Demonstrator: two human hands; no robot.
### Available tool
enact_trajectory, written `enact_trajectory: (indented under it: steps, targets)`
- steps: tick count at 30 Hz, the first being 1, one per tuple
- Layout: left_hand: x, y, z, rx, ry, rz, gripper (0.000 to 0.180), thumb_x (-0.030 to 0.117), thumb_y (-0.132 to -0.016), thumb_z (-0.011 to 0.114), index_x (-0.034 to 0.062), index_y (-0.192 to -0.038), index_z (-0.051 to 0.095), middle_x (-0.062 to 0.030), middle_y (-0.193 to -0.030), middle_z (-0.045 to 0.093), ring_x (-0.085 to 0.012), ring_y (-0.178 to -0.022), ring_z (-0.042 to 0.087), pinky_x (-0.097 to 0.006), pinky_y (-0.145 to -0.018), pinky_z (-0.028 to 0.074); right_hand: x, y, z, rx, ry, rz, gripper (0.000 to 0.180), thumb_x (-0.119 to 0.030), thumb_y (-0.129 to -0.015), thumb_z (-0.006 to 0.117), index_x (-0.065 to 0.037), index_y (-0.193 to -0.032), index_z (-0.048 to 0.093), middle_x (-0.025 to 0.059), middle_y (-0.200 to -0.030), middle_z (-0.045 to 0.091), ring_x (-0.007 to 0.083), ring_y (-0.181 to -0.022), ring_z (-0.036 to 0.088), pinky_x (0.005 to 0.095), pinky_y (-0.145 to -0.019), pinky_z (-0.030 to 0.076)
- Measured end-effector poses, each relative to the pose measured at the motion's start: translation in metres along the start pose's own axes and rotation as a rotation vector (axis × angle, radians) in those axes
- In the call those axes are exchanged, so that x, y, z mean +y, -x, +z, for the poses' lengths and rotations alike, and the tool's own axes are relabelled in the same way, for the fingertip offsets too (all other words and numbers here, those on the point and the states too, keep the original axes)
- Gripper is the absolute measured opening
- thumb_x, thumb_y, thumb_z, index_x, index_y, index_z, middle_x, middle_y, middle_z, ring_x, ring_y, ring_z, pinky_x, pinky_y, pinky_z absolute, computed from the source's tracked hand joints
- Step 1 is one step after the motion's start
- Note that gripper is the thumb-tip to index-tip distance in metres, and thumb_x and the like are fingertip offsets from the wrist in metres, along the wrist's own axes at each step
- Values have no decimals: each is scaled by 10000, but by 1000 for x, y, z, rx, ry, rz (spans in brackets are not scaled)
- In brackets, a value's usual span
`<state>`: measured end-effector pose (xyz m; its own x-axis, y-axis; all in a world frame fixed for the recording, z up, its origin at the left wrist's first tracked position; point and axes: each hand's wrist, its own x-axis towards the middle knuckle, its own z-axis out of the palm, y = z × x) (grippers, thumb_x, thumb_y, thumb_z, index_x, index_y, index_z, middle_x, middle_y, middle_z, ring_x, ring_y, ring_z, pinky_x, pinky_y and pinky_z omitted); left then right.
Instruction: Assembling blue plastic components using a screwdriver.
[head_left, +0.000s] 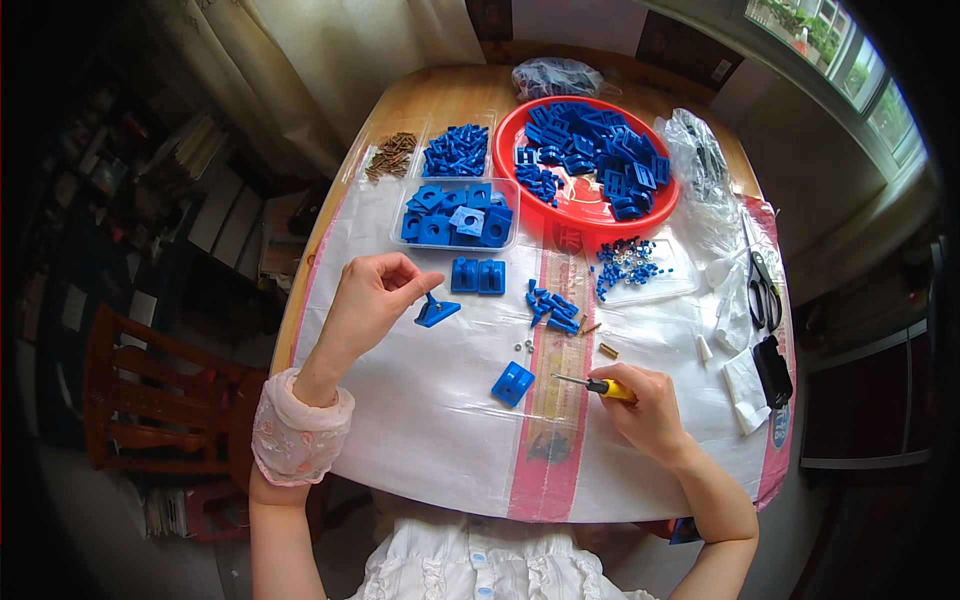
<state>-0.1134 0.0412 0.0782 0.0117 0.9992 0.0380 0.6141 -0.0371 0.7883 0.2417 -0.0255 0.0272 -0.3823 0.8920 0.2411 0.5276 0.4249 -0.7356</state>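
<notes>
My left hand is raised over the left of the table, thumb and fingers pinching the narrow upper end of a small blue plastic part with a wide flat base. At the right front, my right hand grips a screwdriver with a yellow and black handle, its metal shaft pointing left. Just left of its tip lies a blue square plastic piece. Two small metal nuts rest behind that piece. Further back are a loose group of slim blue parts and brass-coloured pins.
Two blue blocks sit before a clear box of square blue pieces. Behind stand trays of blue parts and brass screws, and a red basin. Tiny blue bits lie on a clear lid. Black-handled scissors lie right.
</notes>
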Motion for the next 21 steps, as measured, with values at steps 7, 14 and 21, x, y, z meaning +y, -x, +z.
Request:
enact_trajectory:
  steps: [7, 14, 21]
  targets:
    - [-9, -11, 0, 96, -190, 254, 125, 116, -913, 741, -5, -931, 712, -91, -865, 715, -157, -752, 671, -279, -664, 523, 1, 0, 0, 12, 5, 1, 289, 72, -753, 666, -50, -1009, 722, 123, -724, 649, 206, -564, 597, 306, -533, 441]
    - [-20, -19, 13, 125, -318, 372, 118, 49, -875, 742, -21, -959, 695, -139, -900, 699, -270, -796, 694, -347, -728, 550, -1, 0, -1, 1, 23, 3, 290, 74, -750, 664, -51, -1005, 720, 122, -720, 647, 220, -575, 608, 313, -543, 449]
    - [-17, -19, 15, 75, -407, 282, 165, 107, -864, 769, 3, -976, 707, -135, -931, 699, -287, -802, 692, -380, -745, 542, 2, 1, -1, -4, 30, -6, 292, 69, -749, 667, -54, -1009, 717, 122, -723, 648, 236, -589, 619, 318, -551, 459]
